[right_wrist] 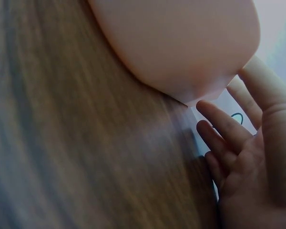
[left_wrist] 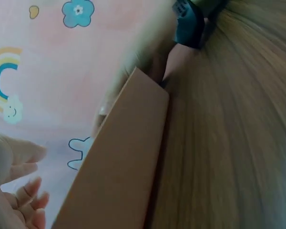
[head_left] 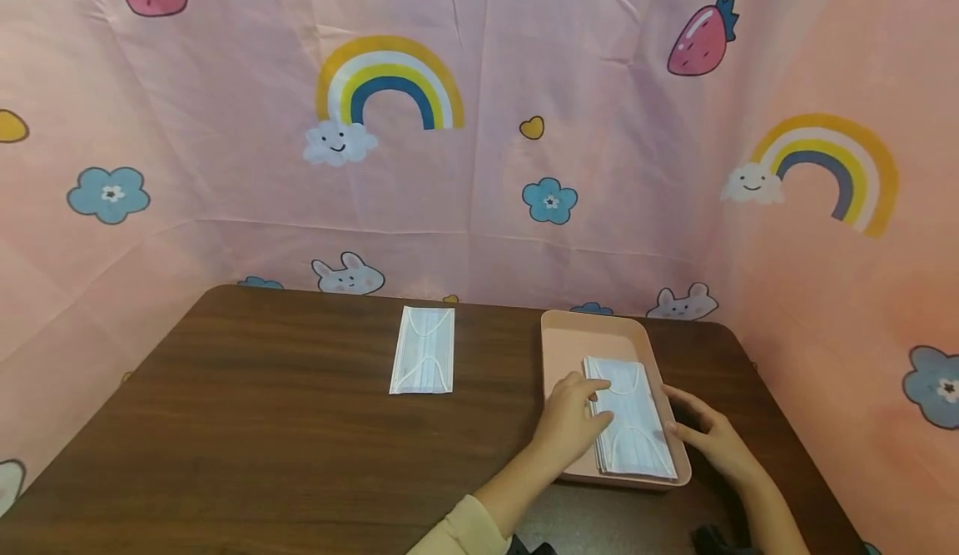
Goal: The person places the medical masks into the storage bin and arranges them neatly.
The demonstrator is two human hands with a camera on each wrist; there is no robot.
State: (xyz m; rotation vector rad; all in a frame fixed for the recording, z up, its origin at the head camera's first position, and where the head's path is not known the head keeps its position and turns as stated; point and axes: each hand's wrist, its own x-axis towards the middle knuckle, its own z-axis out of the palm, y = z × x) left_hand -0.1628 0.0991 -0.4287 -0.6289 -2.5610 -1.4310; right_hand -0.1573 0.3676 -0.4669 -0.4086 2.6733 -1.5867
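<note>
A light pink tray [head_left: 592, 340] stands on the right part of the table, with a small stack of pale blue face masks [head_left: 637, 434] lying in it. My left hand [head_left: 571, 418] reaches over the tray's left rim, thumb and forefinger apart above the top mask; nothing shows between those fingers, also in the left wrist view [left_wrist: 12, 183]. Beside the tray's right rim is my right hand [head_left: 715, 447], its thumb and fingertips right at the edge. In the right wrist view its other fingers [right_wrist: 224, 124] extend loosely beside the tray wall. A single face mask [head_left: 424, 351] lies flat left of the tray.
The dark brown wooden table [head_left: 262, 422] has rounded far corners. A pink printed cloth [head_left: 479, 189] hangs behind it and along both sides. Something dark [head_left: 712, 541] shows by the right wrist at the near edge.
</note>
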